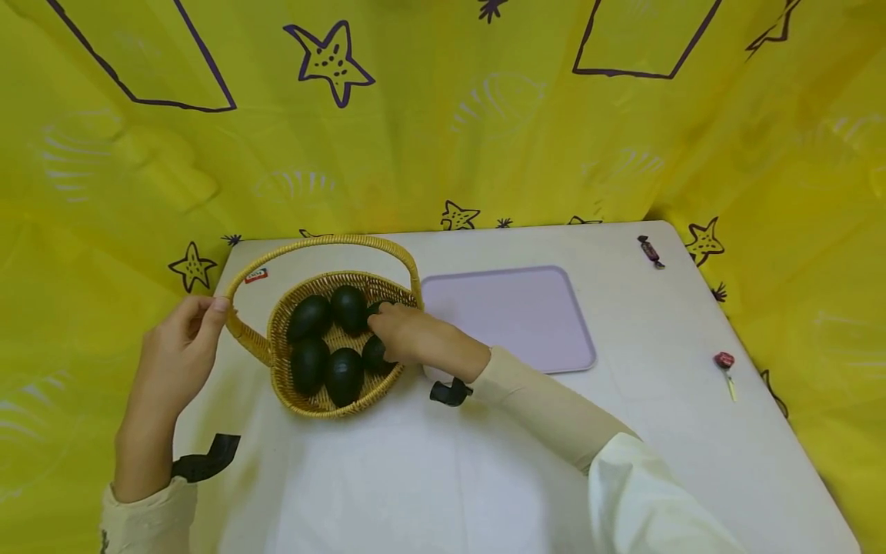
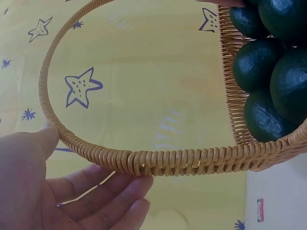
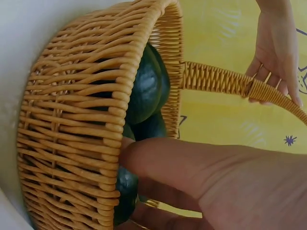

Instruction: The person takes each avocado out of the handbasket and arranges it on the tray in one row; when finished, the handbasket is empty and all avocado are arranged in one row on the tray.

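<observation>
Several dark green avocados (image 1: 344,377) lie in a wicker basket (image 1: 338,414) with a tall arched handle (image 1: 325,241). On the left side of that handle, my left hand (image 1: 181,350) holds it between thumb and fingers. The left wrist view shows the thumb on one side of the handle and the fingertips (image 2: 139,184) under the other. Over the basket's right rim reaches my right hand (image 1: 404,332), its fingers curled at an avocado (image 1: 377,308) near the back right. In the right wrist view, thumb and fingers go around an avocado (image 3: 125,191), partly hidden behind the rim.
A pale purple tray (image 1: 508,315) lies right of the basket, partly behind the right forearm. A wrapped candy (image 1: 650,251) and a red lollipop (image 1: 724,360) are on the table's right side. A small red-and-white packet (image 1: 256,275) is behind the handle. Yellow patterned cloth surrounds the white table.
</observation>
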`<act>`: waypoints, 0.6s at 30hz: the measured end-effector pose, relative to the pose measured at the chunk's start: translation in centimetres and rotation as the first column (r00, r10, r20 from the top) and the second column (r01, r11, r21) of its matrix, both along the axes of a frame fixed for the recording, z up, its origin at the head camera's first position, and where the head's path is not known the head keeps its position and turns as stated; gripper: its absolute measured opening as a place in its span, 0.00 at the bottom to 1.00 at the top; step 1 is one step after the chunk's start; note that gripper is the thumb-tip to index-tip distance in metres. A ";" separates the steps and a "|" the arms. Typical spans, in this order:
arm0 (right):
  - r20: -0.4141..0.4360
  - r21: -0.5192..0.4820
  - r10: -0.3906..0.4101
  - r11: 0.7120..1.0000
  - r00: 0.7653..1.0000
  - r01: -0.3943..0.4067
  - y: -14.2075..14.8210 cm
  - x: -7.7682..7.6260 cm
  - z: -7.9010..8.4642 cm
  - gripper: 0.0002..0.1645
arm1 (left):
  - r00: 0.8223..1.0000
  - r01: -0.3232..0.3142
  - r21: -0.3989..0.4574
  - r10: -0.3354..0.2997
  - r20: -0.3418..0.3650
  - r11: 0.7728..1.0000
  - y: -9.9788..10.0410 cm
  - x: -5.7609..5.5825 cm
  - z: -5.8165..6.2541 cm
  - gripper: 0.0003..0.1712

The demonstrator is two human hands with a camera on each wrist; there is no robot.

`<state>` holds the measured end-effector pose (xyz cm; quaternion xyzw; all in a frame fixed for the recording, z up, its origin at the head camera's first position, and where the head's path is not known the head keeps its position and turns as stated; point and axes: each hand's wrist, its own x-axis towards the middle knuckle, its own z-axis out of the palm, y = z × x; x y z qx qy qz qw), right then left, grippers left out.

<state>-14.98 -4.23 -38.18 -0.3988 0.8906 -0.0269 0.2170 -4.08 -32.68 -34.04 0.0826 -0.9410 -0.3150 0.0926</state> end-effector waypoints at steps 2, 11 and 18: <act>-0.003 0.023 -0.007 1.000 1.000 0.007 0.1 0.0 0.0 0.26 | 1.000 -0.002 0.000 0.002 -0.002 1.000 0.0 0.0 0.0 0.28; 0.028 0.066 -0.038 0.997 0.999 0.036 -0.2 -0.1 0.4 0.26 | 1.000 -0.008 -0.004 0.008 0.003 1.000 -0.1 0.1 0.1 0.29; 0.078 0.081 -0.029 0.996 0.997 0.023 -0.3 -0.5 0.2 0.27 | 1.000 0.000 0.000 0.000 0.007 1.000 0.0 0.1 0.0 0.28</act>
